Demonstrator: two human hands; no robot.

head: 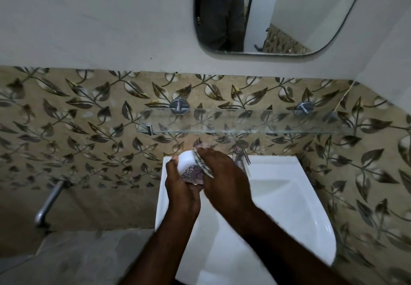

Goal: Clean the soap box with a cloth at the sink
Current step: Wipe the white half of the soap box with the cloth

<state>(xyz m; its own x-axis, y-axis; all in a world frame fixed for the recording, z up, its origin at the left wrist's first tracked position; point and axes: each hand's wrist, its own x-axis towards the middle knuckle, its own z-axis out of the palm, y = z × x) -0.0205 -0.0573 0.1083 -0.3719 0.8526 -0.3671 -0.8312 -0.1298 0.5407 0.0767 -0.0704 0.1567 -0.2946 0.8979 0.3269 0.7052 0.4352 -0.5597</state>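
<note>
A white rounded soap box (185, 159) is held over the back left corner of the white sink (289, 195). My left hand (181, 190) grips it from below, fingers curled around its left side. My right hand (222, 178) holds a patterned purple-and-white cloth (195, 172) against the box, fingers wrapped over the cloth. Part of the cloth bunches between the box and my left palm; the box's underside is hidden.
A chrome tap (241, 152) stands at the sink's back edge, just right of my hands. A glass shelf (244, 121) on metal brackets runs above. A second chrome tap (50, 202) juts from the leaf-patterned tile wall at left. A mirror (266, 13) hangs above.
</note>
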